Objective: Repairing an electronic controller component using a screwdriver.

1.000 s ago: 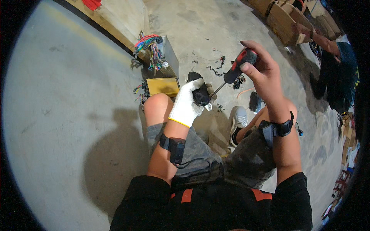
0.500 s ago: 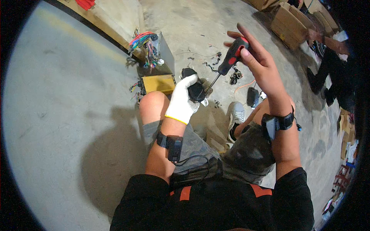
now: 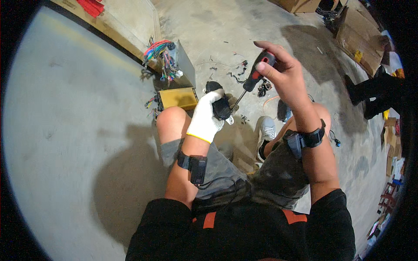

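My left hand (image 3: 206, 116), in a white glove with a yellow hem, is closed round a black, rounded device (image 3: 220, 105) of a kind I cannot make out. It is held up in front of my knees. My bare right hand (image 3: 284, 71) grips the black and red handle of a screwdriver (image 3: 257, 71) between thumb and fingers. The shaft slants down and left, and its tip meets the right side of the black device, where the exact contact point is hard to see.
A metal box (image 3: 184, 65) with a bundle of coloured wires (image 3: 162, 55) stands on the floor ahead, beside a gold box (image 3: 178, 98). Small black scraps (image 3: 263, 88) lie beyond my hands. At far right are a cardboard box (image 3: 359, 37) and a person's dark-clothed leg (image 3: 370, 89).
My right hand has come down and a little left, its fingers now curled further round the screwdriver handle. The left hand stays nearly still. The other person at the right has shifted.
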`<state>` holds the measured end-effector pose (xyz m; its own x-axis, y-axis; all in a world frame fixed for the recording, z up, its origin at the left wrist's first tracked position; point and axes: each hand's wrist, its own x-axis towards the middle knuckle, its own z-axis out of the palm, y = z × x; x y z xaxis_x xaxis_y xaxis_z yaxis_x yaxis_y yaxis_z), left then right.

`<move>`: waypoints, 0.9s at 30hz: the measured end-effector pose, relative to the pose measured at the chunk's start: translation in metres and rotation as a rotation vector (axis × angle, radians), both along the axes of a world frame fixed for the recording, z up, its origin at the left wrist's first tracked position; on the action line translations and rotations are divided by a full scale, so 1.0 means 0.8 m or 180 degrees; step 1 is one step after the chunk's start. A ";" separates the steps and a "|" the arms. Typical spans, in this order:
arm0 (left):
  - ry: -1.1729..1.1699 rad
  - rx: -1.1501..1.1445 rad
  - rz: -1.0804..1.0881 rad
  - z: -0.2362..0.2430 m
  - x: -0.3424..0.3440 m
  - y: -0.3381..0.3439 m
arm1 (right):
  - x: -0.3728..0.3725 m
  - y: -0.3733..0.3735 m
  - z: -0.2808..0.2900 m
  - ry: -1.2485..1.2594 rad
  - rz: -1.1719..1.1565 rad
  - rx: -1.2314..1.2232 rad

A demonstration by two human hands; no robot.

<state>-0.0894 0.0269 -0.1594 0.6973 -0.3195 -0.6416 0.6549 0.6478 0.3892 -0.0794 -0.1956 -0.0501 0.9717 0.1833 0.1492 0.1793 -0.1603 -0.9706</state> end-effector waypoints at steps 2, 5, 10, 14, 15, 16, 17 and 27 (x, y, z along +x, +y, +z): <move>-0.0010 -0.0133 -0.0095 -0.005 0.000 0.003 | 0.001 0.004 0.002 -0.0812 -0.0311 -0.0296; -0.0085 -0.0073 -0.0148 -0.003 -0.001 0.006 | -0.002 -0.004 -0.003 -0.0459 0.0108 0.0303; -0.0127 0.0119 0.0064 -0.015 -0.001 0.002 | 0.000 -0.003 0.007 -0.0626 -0.0165 -0.0845; -0.0151 0.0186 0.0279 -0.012 -0.004 -0.004 | 0.001 0.001 -0.009 -0.0331 0.0220 0.1023; -0.0096 0.0102 0.0178 -0.006 -0.004 -0.002 | 0.000 0.001 -0.007 -0.0333 0.0219 0.1028; -0.0040 0.0017 0.0076 -0.002 -0.004 -0.001 | -0.001 0.001 -0.005 -0.0381 0.0162 0.0567; -0.0039 0.0022 0.0074 -0.006 -0.003 -0.002 | -0.002 0.001 -0.002 -0.0426 0.0105 0.0106; -0.0046 0.0140 0.0218 -0.011 -0.001 -0.004 | 0.002 -0.012 -0.002 -0.0470 0.0151 -0.0100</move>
<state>-0.0906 0.0240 -0.1682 0.7258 -0.2425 -0.6438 0.6039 0.6729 0.4273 -0.0780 -0.2051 -0.0515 0.9297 0.2353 0.2833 0.3278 -0.1782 -0.9278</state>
